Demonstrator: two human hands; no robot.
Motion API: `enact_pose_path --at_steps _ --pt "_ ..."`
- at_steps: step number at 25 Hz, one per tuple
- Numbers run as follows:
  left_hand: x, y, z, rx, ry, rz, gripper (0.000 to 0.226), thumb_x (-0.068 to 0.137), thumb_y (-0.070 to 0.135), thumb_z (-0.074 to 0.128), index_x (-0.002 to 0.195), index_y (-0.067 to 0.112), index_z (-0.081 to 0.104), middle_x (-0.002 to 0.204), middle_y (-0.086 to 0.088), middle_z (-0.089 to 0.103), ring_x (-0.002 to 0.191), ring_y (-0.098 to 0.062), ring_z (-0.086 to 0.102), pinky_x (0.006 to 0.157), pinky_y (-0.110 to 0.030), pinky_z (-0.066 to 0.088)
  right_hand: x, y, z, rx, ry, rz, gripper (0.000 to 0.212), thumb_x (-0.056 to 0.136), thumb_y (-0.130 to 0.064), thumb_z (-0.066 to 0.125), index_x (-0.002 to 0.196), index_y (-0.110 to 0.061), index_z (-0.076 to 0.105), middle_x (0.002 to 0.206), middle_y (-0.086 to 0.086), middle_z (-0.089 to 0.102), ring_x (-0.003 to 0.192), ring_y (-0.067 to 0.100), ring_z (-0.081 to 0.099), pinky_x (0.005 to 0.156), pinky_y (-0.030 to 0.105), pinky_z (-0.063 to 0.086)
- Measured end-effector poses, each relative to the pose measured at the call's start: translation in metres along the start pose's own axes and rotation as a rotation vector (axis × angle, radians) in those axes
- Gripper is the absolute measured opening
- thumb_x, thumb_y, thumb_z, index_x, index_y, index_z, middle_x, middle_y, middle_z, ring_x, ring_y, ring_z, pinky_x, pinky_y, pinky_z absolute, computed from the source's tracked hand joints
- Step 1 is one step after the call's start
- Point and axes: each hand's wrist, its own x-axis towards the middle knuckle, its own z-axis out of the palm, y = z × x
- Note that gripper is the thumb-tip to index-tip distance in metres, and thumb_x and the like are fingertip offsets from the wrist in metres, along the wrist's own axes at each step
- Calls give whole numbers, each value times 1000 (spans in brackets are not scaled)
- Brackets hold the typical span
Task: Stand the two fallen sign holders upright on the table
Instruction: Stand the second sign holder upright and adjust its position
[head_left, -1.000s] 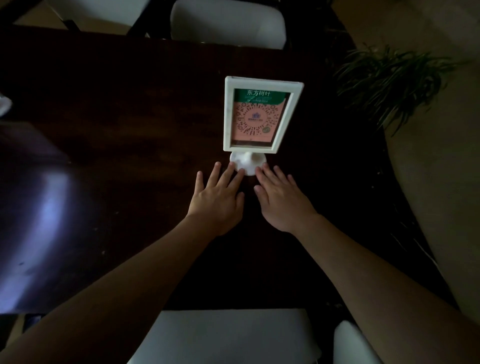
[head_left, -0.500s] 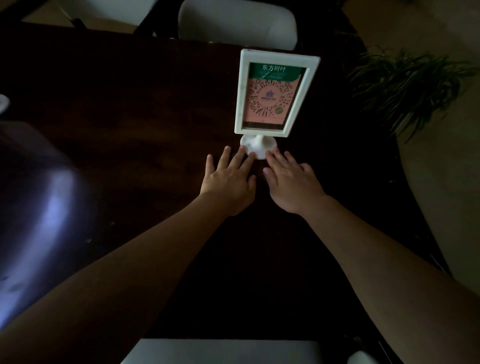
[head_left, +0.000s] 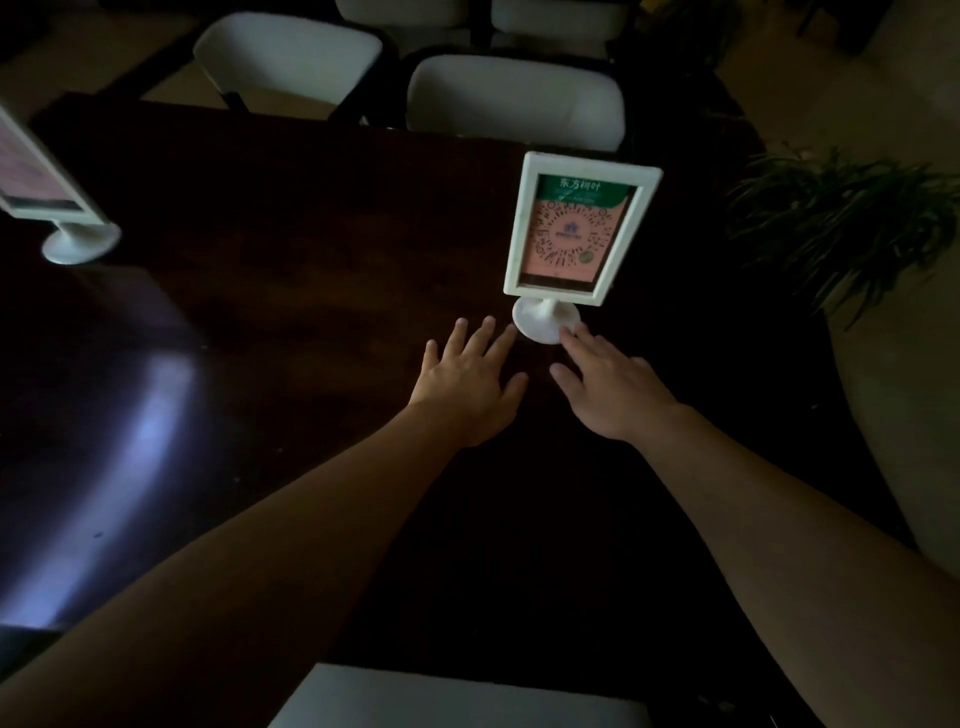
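A white-framed sign holder (head_left: 579, 231) with a pink and green QR card stands upright on its round white base on the dark wooden table (head_left: 311, 249). My left hand (head_left: 470, 384) lies flat with fingers spread just left of and below the base, fingertips close to it. My right hand (head_left: 608, 387) is flat too, its fingertips touching the base's right edge. A second white sign holder (head_left: 49, 200) stands upright at the table's far left, partly cut off by the frame edge.
White chairs (head_left: 514, 101) line the far side of the table, and another white seat (head_left: 457, 699) is at the near edge. A potted green plant (head_left: 841, 218) stands on the floor to the right. A glare patch shines on the table's left.
The view has tilted up and pulled back, bringing the second sign holder at the left into sight. My hands have spread slightly apart below the base; the right-hand sign holder stays upright.
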Motion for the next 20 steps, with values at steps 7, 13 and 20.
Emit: enact_pose_path --at_steps 7,13,20 --pt "-111 -19 -45 -44 37 -134 81 92 63 41 157 33 3 168 0 2 152 -27 -6 119 -59 10 -48 -16 -25 208 62 -81 59 98 -42 52 152 -22 35 159 0 34 141 23 37 108 45 38" --pt "-208 -28 -70 -120 90 -244 83 91 63 46 157 32 6 167 0 9 152 -26 -1 119 -57 16 -99 -51 -71 276 147 34 47 92 -37 64 135 -18 57 137 4 58 122 23 55 95 33 45" --pt "-270 -20 -63 -164 136 -284 83 90 64 46 158 33 8 167 3 11 152 -22 0 118 -52 18 -89 -47 -98 606 251 280 55 87 -27 74 136 -10 54 134 12 59 117 28 59 85 31 45"
